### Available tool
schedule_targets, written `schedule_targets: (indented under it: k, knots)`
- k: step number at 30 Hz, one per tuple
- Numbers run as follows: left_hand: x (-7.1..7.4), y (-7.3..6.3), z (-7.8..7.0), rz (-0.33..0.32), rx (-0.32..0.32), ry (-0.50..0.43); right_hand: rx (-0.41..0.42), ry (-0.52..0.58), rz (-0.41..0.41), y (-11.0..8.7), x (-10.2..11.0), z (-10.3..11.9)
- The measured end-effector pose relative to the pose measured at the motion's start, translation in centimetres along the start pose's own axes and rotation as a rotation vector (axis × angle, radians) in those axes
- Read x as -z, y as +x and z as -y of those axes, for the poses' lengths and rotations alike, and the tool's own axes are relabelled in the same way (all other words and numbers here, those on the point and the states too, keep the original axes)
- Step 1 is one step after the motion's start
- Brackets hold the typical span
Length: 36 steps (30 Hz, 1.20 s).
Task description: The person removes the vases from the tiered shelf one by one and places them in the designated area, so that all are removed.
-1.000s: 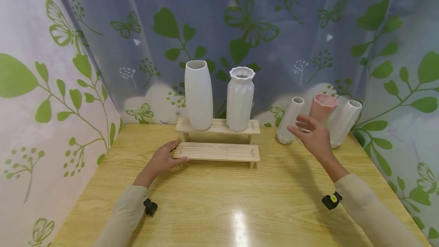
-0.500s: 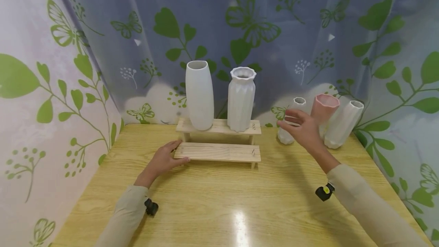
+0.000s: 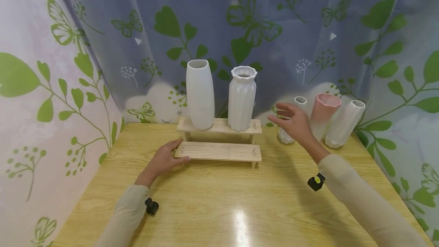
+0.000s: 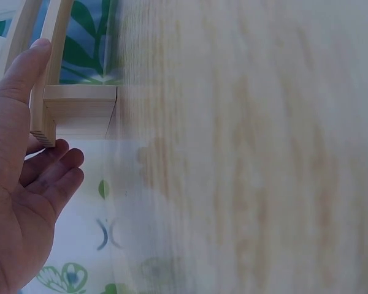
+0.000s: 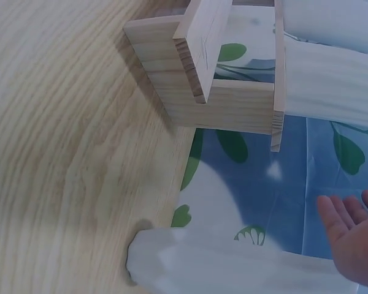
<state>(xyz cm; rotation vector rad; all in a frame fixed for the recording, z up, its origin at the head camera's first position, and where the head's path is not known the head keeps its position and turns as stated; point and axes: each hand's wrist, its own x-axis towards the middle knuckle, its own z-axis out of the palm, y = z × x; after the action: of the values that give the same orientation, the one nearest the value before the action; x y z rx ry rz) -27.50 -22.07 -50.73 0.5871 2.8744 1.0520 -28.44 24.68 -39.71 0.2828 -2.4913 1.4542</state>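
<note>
A two-tier wooden stand [image 3: 219,151] is on the table, with a tall smooth white vase [image 3: 200,94] and a ribbed white vase with a scalloped neck [image 3: 242,100] upright on its upper shelf. My left hand [image 3: 164,159] grips the left end of the lower shelf, thumb at the front edge and fingers behind, as the left wrist view also shows. My right hand [image 3: 295,123] hovers with nothing in it, fingers loosely extended, in front of a slim white vase [image 3: 300,102] that it partly hides. In the right wrist view this hand [image 5: 359,239] shows at the right edge.
Beside the slim vase, a pink-and-white vase [image 3: 326,109] and another white vase [image 3: 344,125] stand at the table's right rear. A patterned curtain [image 3: 274,48] hangs close behind the stand. The wooden table [image 3: 205,201] extends toward me.
My right hand has moved left and slightly up, from in front of the pink vase to in front of the slim white one. My left hand has stayed on the stand.
</note>
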Motion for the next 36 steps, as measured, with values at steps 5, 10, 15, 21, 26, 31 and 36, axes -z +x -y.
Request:
schedule_targets:
  k: [5,10,15,21,26,31,36]
  knots:
    - [0.1,0.0,-0.1,0.013,0.007,0.000,0.006,-0.009,0.056,0.7,-0.5,0.4]
    - [0.2,0.0,-0.2,0.017,0.004,-0.007,0.005,0.017,0.123,1.4,-1.1,0.7]
    - [0.1,0.1,-0.2,0.012,0.010,-0.011,0.016,0.024,0.169,1.9,-1.8,1.1]
    - [0.1,0.1,-0.1,0.014,0.020,0.003,0.018,0.038,0.192,2.5,-2.8,2.0]
    - [0.0,0.1,0.1,0.014,0.009,0.000,0.005,0.060,0.193,3.0,-3.9,2.7]
    - [0.0,0.0,0.1,0.014,0.004,-0.008,0.014,0.096,0.202,3.5,-4.8,3.1]
    - [0.1,0.0,-0.1,0.012,0.005,-0.019,0.022,0.116,0.207,3.9,-5.3,3.4]
